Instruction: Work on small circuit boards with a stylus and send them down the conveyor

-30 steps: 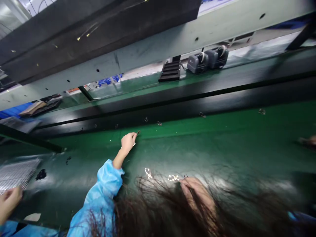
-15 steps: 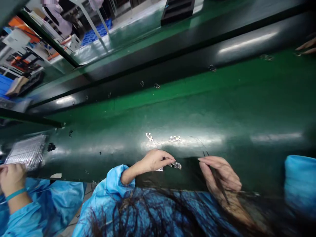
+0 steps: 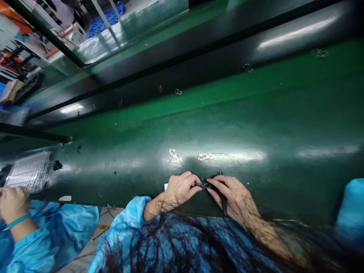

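My left hand (image 3: 179,187) pinches a small dark part (image 3: 202,185) at the near edge of the green conveyor belt (image 3: 256,125). My right hand (image 3: 231,193) meets it from the right, fingertips on the same part, and holds dark tweezers (image 3: 223,197) that run back along the hand. Two small shiny boards (image 3: 173,154) (image 3: 205,156) lie on the belt just beyond my hands. Loose hair hides my forearms at the bottom.
Several tiny dark parts (image 3: 178,91) lie along the belt's far black rail (image 3: 199,72). A clear tray (image 3: 28,175) sits at the left, with another person's hand (image 3: 13,203) in a blue sleeve by it. A blue sleeve (image 3: 351,206) shows at right.
My left hand drew back from the far rail to the near edge with a small part. My right hand moved in to meet it. The view tilted down.
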Demonstrator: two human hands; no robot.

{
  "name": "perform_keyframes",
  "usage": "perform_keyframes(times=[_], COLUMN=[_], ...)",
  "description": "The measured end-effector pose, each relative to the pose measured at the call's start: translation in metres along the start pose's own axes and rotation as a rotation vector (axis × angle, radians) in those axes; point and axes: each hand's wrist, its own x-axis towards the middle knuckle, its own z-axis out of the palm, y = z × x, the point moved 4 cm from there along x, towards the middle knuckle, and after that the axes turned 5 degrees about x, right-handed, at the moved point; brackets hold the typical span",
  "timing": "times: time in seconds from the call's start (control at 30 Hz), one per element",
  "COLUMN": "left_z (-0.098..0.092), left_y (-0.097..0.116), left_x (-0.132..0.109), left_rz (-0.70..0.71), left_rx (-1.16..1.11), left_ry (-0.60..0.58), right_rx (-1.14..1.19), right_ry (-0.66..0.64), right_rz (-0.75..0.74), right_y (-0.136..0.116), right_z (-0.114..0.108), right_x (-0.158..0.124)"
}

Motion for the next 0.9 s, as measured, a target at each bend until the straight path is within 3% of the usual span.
perform_keyframes(times=[0.27,0.5,0.67,0.77,0.9], left_z=[0.003,0.009,0.004,0.002,0.004], left_y=[0.001,-0.009,-0.006,0.004,0.012], left_x=[-0.01,-0.022,-0.029,-0.029,-0.024], left_rz=[0.05,0.006,-0.056,-0.118,-0.163], left_rx=[0.123,-0.17,-0.404,-0.549,-0.73], left_ry=[0.108,0.291,0.521,0.646,0.683], right_rx=[-0.142,-0.115,0.132,0.277,0.428], right_ry=[-0.022,-0.019,0.123,0.056,0.1], right_rz=[-0.079,-0.082,0.034,0.022,0.161], right_y=[0.006,0.015,-0.014,-0.045,-0.061], right_z=[0.009,0.004,-0.015,-0.011,-0.009], right_x=[-0.002,-0.002,-0.006,-0.004,0.004])
